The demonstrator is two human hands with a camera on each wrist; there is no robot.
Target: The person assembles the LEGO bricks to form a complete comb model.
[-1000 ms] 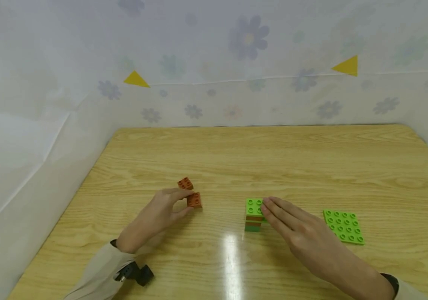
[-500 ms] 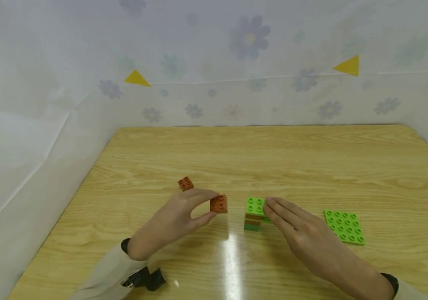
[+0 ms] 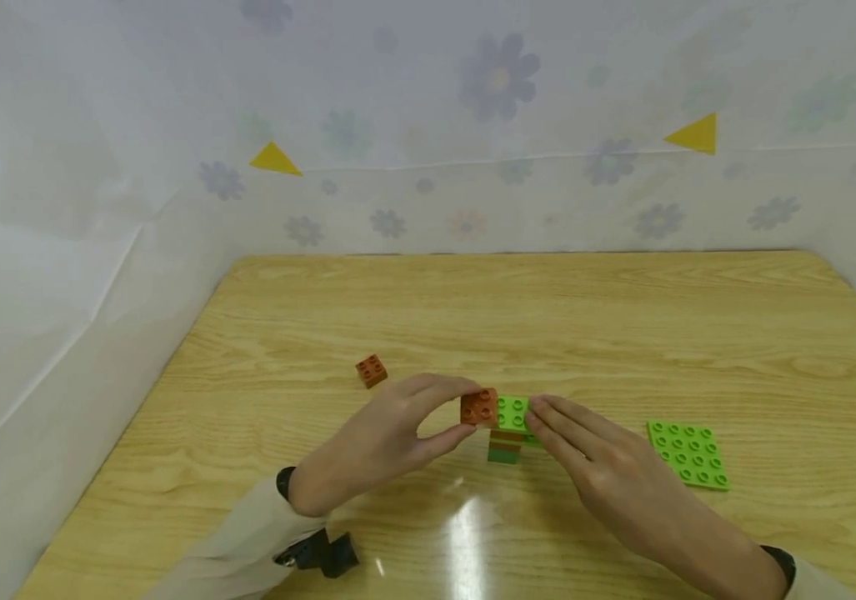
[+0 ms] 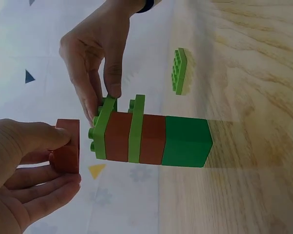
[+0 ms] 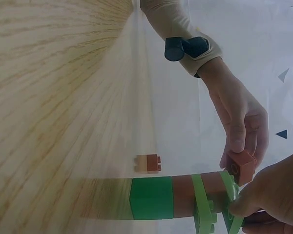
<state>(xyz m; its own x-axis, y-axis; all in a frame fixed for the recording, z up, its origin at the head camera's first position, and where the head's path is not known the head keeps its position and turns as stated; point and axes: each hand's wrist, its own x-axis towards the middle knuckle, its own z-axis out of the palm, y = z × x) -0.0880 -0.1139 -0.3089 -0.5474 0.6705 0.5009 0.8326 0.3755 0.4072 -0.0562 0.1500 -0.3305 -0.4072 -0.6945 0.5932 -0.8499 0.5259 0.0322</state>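
My left hand (image 3: 382,442) pinches a brown toy brick (image 3: 478,407) between thumb and fingers. In the left wrist view this brick (image 4: 67,146) hangs a short gap above the studs of a brick tower. The tower (image 4: 154,140) stands upright, with a dark green block (image 4: 185,141) at the bottom, then brown bricks and light green plates by turns. At its top, my right hand (image 3: 615,471) holds the overhanging end of the uppermost light green plate (image 3: 513,411), thumb (image 5: 245,201) on one side and fingers on the other.
Another brown brick (image 3: 372,371) lies on the wooden table (image 3: 548,317), beyond my left hand. A light green square plate (image 3: 688,454) rests to the right, partly behind my right hand. White flowered sheeting (image 3: 428,125) surrounds the table's back and sides.
My left hand has lifted the nearer brown brick from the table and carried it right to the tower's top. My right hand has stayed at the tower.
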